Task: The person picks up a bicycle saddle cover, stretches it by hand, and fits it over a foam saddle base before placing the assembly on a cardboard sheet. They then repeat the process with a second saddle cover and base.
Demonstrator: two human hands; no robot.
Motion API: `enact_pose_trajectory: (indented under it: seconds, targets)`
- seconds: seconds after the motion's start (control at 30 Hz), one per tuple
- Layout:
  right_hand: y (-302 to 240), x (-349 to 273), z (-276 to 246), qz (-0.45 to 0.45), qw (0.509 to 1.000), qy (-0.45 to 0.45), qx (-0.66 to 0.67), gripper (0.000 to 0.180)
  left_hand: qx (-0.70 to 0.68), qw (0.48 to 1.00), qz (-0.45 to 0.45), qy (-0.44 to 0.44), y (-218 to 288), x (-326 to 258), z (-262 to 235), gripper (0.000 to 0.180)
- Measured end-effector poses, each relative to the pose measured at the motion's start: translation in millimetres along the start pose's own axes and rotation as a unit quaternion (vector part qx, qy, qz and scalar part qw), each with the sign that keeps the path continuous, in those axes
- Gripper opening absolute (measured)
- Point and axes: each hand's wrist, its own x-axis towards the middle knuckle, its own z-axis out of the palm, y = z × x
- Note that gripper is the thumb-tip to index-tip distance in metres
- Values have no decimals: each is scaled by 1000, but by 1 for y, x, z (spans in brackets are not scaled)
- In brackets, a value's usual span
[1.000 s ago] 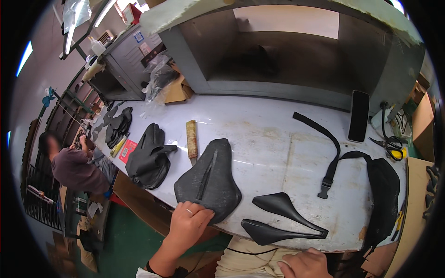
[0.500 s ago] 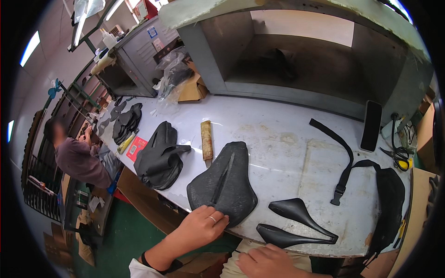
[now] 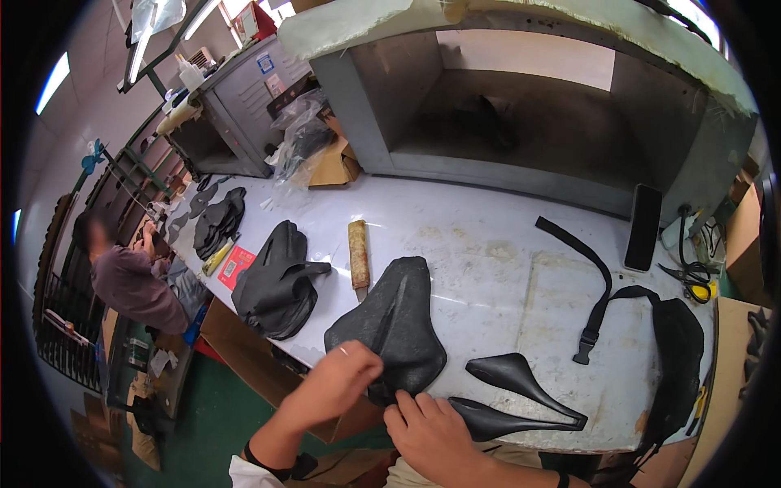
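A black bicycle saddle (image 3: 403,317) with a lengthwise groove lies on the white table, nose pointing away from me. My left hand (image 3: 340,381) is closed, with bent fingers over the saddle's near left part; what its fingertips hold is hidden. At the near edge of the saddle my right hand (image 3: 435,431) grips with curled fingers. Beside that hand rests a glossy black forked saddle part (image 3: 508,374) with two prongs. A knife with a tape-wrapped handle (image 3: 358,252) lies beyond the saddle, its blade end close to the saddle's left side.
Black covers (image 3: 277,285) are piled at left, beside a red card (image 3: 236,264). At right lie a black strap bag (image 3: 679,350), a phone (image 3: 643,228) and scissors (image 3: 695,281). A grey metal cabinet (image 3: 488,167) backs the table. Another person (image 3: 142,281) sits far left.
My right hand has come up from my lap to the saddle's near edge. My left hand has shifted left and turned, its fingers curling. The view has tilted slightly.
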Motion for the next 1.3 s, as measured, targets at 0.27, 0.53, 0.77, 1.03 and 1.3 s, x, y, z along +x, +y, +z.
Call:
enact_pose_trajectory:
  seconds: [0.27, 0.53, 0.77, 1.03, 1.3]
  targets:
    - [0, 6, -12, -17, 998, -58, 30, 15, -268, 946, -158, 84, -18, -23, -14, 8]
    - [-1, -12, 2, -6, 1000, -6, 7, 16, 161, 979, 128, -15, 17, -10, 2, 22]
    - [-2, -5, -1, -10, 1000, -7, -2, 16, 192, 969, 153, 31, 3, -7, 4, 14]
    - [-1, -5, 1, -5, 1000, 2, -8, 15, 42, 991, 27, 125, 2, -5, 17, 7]
    - [-7, -5, 3, -9, 1000, 9, -15, 13, -101, 916, -154, 356, -28, -5, -27, 15]
